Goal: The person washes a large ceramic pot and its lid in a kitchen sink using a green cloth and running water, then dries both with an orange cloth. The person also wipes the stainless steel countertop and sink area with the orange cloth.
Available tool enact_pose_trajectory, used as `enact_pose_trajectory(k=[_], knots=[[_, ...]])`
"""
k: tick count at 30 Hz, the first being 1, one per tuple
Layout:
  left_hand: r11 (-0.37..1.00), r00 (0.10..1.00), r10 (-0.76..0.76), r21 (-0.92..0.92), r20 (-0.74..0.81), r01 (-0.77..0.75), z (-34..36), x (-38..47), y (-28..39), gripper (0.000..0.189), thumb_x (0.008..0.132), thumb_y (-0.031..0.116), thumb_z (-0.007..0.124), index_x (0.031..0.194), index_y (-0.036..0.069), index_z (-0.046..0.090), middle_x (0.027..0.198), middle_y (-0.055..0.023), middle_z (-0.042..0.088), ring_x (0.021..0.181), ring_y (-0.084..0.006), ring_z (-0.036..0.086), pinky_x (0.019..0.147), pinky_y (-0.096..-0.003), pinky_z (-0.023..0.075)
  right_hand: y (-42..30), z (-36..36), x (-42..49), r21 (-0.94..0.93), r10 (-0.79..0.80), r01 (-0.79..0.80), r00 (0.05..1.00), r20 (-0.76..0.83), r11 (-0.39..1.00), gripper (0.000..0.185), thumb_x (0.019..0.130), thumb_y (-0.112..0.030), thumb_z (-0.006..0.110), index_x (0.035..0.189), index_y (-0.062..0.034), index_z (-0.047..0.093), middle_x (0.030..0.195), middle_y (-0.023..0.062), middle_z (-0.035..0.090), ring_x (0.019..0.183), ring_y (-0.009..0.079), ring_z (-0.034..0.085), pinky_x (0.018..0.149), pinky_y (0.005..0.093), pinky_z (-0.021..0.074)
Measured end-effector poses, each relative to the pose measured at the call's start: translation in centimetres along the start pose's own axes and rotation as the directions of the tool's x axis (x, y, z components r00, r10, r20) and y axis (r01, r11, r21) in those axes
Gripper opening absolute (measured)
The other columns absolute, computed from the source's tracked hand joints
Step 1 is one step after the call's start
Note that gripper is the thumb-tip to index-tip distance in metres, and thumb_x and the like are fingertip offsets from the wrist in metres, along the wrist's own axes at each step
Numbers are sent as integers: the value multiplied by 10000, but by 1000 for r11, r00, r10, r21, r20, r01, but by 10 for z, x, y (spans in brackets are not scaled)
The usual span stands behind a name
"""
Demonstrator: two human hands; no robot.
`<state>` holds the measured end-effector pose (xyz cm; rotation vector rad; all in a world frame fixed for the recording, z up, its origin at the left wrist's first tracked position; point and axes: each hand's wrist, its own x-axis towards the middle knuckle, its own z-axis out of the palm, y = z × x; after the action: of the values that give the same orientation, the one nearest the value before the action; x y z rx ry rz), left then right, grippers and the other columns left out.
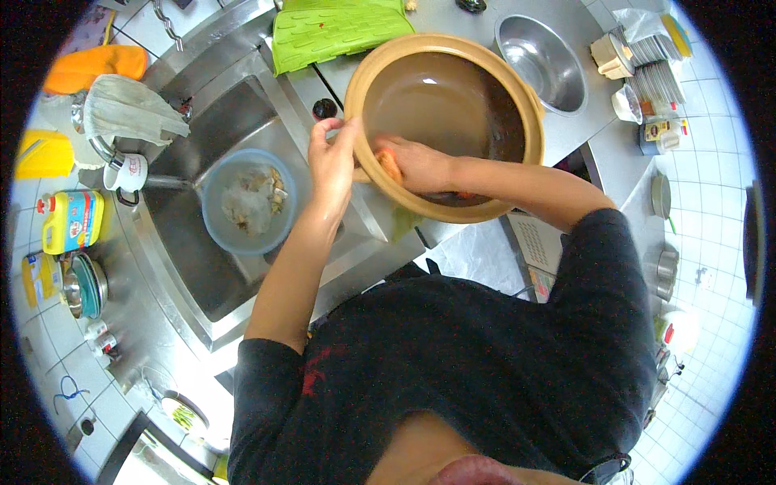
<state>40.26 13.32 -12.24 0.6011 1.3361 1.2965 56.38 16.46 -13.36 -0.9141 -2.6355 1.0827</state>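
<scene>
A large round clay pot (pixel 445 46) with a tan rim and brown inside stands tilted toward me, on the counter beside the sink. My left hand (pixel 332 157) grips its left rim, thumb and fingers bent over the edge near a stub handle. Inside the pot, my right hand (pixel 418 165) presses an orange cloth or sponge (pixel 388 163) against the lower left wall. Part of that hand's fingers is blurred. In the sink basin, left of my left forearm, a translucent blue bowl (pixel 250 244) holds cloudy water and food scraps.
A green drying mat (pixel 339 30) lies behind the pot, a steel basin (pixel 539 63) behind its right side. A small dark round object (pixel 324 108) sits near the rim. Left of the sink are a faucet draped with a cloth (pixel 130 106), a white enamel mug (pixel 126 174) and a yellow detergent jug (pixel 73 222).
</scene>
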Motion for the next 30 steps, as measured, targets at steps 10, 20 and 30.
enact_pose_trajectory(k=[10,20,30], knots=[[992,987,106,-50,-123,-113,7,-3,-10,338,805,219,668,1009,63,447,815,-82,581,630,-123,548,520,-242,423,74,-75,-62,-842,786,-265,560,263,470,394,743,-225,559,1110,-81,562,1069,172,582,1005,298,569,888,391,421],[985,994,85,-148,-67,-94,1,9,-16,308,907,253,511,1095,10,527,933,-50,588,818,-115,547,706,-250,458,-39,-16,56,885,658,-83,701,-275,458,196,773,-73,547,929,42,513,873,155,577,810,232,571,669,373,494],[991,998,6,-132,-60,-14,3,11,-11,307,903,312,536,1000,30,610,813,20,583,662,-47,473,572,-206,394,-52,-9,24,843,419,-78,889,-183,533,172,833,-69,490,1005,-77,485,866,1,495,768,89,487,640,230,419]])
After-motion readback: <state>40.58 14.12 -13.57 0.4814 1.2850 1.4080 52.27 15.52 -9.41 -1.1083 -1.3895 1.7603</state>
